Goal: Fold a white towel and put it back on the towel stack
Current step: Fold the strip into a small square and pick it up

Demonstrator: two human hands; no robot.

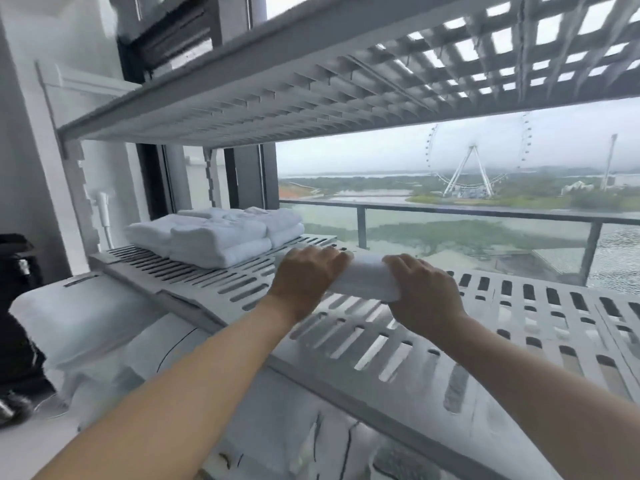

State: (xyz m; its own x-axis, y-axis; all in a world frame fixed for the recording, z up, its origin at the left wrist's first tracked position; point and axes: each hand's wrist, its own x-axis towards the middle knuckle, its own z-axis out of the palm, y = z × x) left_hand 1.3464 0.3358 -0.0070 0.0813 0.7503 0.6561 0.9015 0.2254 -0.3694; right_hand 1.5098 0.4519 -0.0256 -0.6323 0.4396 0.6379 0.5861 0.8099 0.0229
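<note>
I note a grey slotted shelf running from lower right toward the upper left, its surface pierced by rows of oblong openings. On it, toward the far left end, sits the towel stack: folded white towels in two layers, several side by side, resting flat on the slats. To the right of the stack and well apart from it, a folded white towel lies on the same shelf nearer its front edge, with my left hand and right hand pressed on its two ends. The shelf right of that towel carries nothing I can make out.
</note>
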